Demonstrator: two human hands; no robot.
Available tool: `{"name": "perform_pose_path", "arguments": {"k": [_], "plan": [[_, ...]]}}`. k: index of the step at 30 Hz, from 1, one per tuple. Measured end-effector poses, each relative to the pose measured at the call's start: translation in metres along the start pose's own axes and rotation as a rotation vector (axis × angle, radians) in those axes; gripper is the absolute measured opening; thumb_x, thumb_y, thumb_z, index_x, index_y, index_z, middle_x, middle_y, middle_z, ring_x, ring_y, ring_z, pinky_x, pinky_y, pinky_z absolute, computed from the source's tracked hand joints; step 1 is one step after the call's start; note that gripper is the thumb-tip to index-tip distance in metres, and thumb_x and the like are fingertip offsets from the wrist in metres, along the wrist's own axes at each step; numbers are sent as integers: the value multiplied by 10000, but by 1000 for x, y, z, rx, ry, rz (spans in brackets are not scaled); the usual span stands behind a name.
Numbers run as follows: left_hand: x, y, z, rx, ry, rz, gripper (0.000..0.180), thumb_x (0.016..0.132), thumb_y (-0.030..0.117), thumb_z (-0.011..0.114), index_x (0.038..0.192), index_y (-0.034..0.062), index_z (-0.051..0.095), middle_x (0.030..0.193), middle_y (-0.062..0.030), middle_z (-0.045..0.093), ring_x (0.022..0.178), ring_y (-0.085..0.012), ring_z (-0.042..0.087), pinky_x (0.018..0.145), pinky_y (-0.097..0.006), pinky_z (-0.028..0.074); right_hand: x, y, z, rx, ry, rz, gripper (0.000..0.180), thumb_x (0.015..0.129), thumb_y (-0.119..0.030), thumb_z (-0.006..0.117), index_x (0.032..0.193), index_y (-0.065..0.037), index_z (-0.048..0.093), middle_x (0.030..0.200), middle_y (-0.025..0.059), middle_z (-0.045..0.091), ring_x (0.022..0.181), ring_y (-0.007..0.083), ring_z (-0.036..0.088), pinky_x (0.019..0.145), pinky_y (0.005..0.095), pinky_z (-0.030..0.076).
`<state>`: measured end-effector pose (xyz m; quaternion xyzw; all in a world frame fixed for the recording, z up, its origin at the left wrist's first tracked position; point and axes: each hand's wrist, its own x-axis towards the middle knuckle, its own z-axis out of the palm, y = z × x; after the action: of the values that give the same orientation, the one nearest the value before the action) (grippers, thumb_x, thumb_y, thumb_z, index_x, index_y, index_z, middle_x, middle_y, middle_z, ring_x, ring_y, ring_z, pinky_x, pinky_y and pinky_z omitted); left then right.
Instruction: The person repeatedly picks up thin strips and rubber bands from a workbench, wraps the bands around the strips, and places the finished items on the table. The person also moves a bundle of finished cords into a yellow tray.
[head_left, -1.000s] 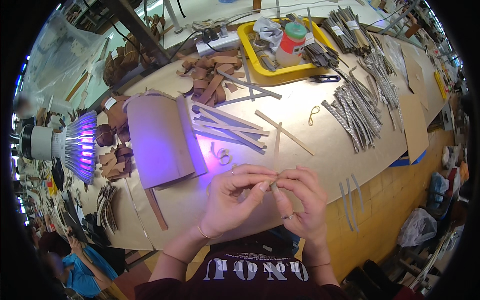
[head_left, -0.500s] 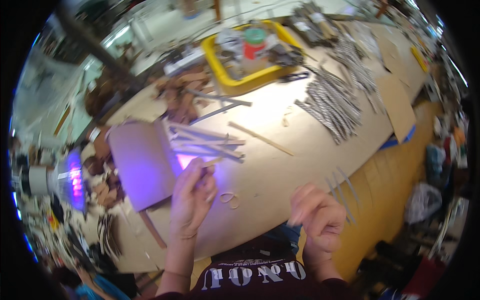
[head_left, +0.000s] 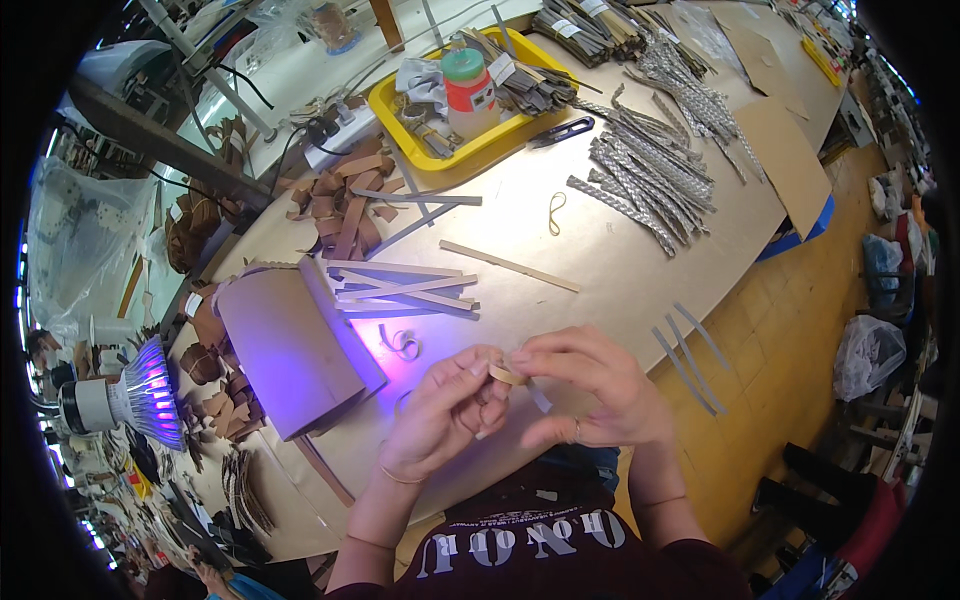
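My left hand (head_left: 450,408) is closed, pinching a narrow tan strip (head_left: 508,375) that bends into a curve at the fingertips. From the right, my right hand (head_left: 605,390) reaches in with its fingertips touching the strip. Its thumb stands well apart from the other fingers. A pale grey tail (head_left: 540,397) hangs below the curve, between the two hands. Just beyond my left hand lies a curled grey strip (head_left: 400,343). Several flat strips (head_left: 405,290) are fanned out on the paper-covered table (head_left: 590,275), beside a single tan strip (head_left: 510,266).
A lamp (head_left: 150,392) throws purple light on a curved brown panel (head_left: 285,345) at the left. Behind stand a yellow tray (head_left: 455,158) with a green-lidded jar (head_left: 470,95) and a heap of brown scraps (head_left: 345,200). Braided grey strips (head_left: 650,185) lie at the right.
My right hand has come left to meet my left hand at the tan strip. The left hand has shifted right and nearer me; the strip is now curved between the hands.
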<state>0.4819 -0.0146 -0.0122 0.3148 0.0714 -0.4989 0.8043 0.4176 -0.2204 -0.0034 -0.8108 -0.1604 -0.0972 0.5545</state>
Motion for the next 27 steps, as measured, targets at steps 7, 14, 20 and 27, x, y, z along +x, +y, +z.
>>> {"name": "perform_pose_path", "arguments": {"k": [7, 14, 20, 27], "plan": [[-5, -1, -16, -372, -16, -177, 222, 1030, 166, 447, 1178, 11, 505, 816, -39, 498, 592, -84, 409, 537, -224, 372, 6, 9, -1, 36, -93, -134, 259, 817, -160, 763, 1043, -54, 696, 1136, 96, 639, 982, 269, 636, 840, 368, 498], [-5, 6, -39, -628, 34, 45, 163, 1038, 90, 404, 1170, 19, 469, 922, -41, 488, 659, -87, 413, 553, -217, 376, -45, -1, -33, 837, 148, -113, 52, 936, -82, 623, 902, -43, 625, 926, 112, 666, 817, 237, 637, 866, 392, 465], [-11, 3, -53, 165, 358, 414, 169, 1036, 151, 464, 1119, 23, 536, 962, -72, 591, 693, -84, 491, 575, -207, 404, -110, -6, -127, 384, 575, 38, 88, 950, -72, 568, 919, -8, 621, 773, 52, 651, 697, 150, 600, 721, 308, 483], [-18, -16, -35, 1140, 287, 380, 125, 979, 79, 522, 906, 6, 592, 828, -43, 615, 728, -115, 554, 654, -276, 459, -110, 81, -127, -258, 551, 938, 303, 870, -157, 720, 1110, -12, 606, 671, 6, 588, 663, 84, 558, 594, 250, 432]]}}
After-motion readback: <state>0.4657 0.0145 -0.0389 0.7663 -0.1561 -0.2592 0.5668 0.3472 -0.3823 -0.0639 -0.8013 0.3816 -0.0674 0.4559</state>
